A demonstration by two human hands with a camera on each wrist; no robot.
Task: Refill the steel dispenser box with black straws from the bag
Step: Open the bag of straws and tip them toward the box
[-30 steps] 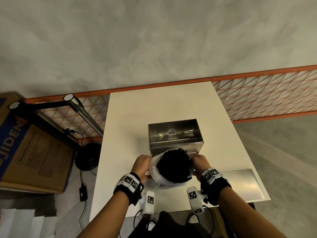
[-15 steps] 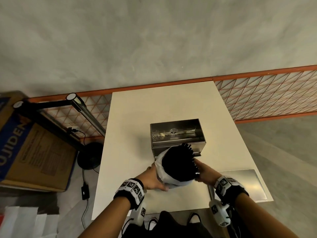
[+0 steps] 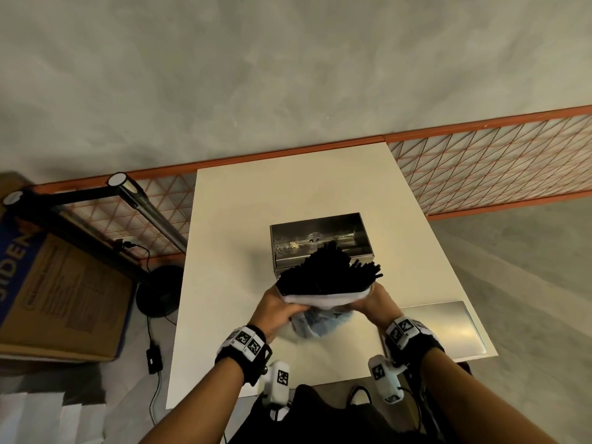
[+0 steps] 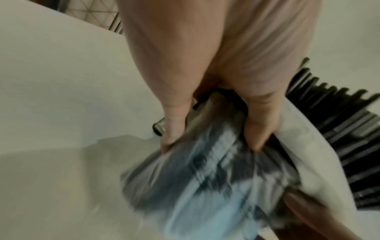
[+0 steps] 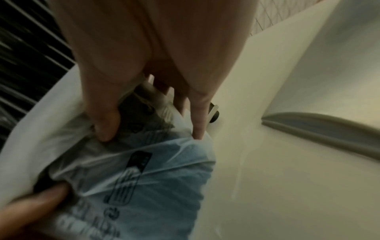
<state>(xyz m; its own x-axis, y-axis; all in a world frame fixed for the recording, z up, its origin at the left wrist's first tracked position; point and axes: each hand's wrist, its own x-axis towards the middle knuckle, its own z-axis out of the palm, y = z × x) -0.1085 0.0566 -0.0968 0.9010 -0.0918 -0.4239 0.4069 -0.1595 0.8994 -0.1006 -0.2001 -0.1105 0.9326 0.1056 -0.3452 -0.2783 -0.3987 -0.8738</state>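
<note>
The open steel dispenser box (image 3: 320, 232) stands in the middle of the white table (image 3: 230, 219). Just in front of it both hands hold a clear plastic bag (image 3: 320, 322) with blue print, tipped toward the box. A thick bundle of black straws (image 3: 326, 274) fans out of the bag's mouth over the box's near rim. My left hand (image 3: 275, 310) grips the bag (image 4: 205, 178) on its left side, thumb and fingers curled into the plastic. My right hand (image 3: 373, 304) grips the bag (image 5: 144, 170) on its right side. The straws (image 4: 339, 146) spread past the bag's white edge.
A flat steel lid (image 3: 445, 328) lies on the table's near right corner. A cardboard carton (image 3: 61, 290) and a black lamp stand (image 3: 157, 293) with cables sit on the floor at the left. An orange mesh fence (image 3: 496, 165) runs behind the table.
The bag has been tipped forward from upright, and its straws now fan out flat toward the box. My right hand came back up onto the bag's right side.
</note>
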